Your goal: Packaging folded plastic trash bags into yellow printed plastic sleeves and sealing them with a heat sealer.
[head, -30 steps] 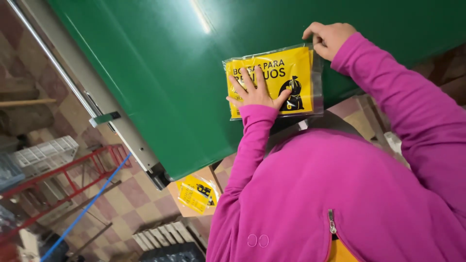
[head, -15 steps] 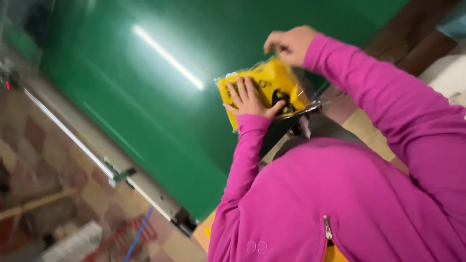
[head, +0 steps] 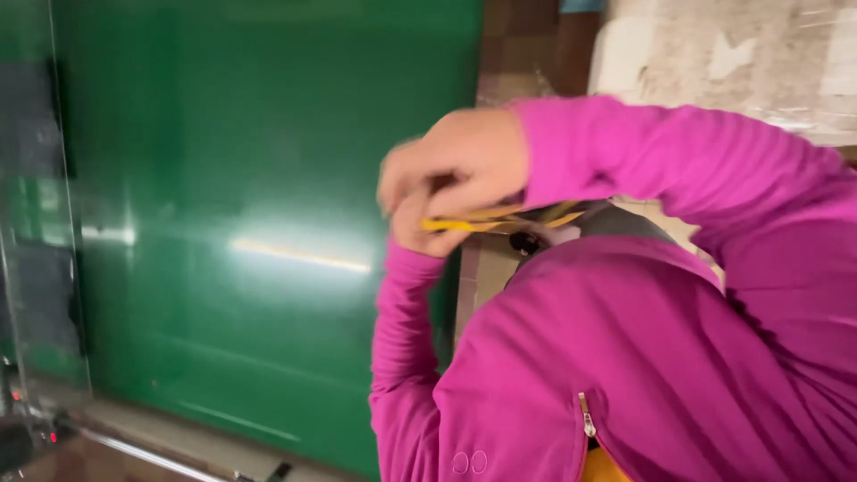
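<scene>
Lifted off the green bench (head: 268,223), the yellow packet (head: 464,223) now lies edge-on, long axis sideways, pinched between your right hand (head: 460,161) above and left hand (head: 420,234) below (both grasping it).

both arms in bright magenta long sleeves bent up in front of the chest, right hand (head: 460,156) on top with fingers curled and pinched shut, left hand (head: 421,234) tucked right underneath, touching it, fingers curled too, pretty blurry

We are seeing motion blur smearing everything, while glare is streaking across the green surface (head: 268,223) toward nine o'clock.
</scene>
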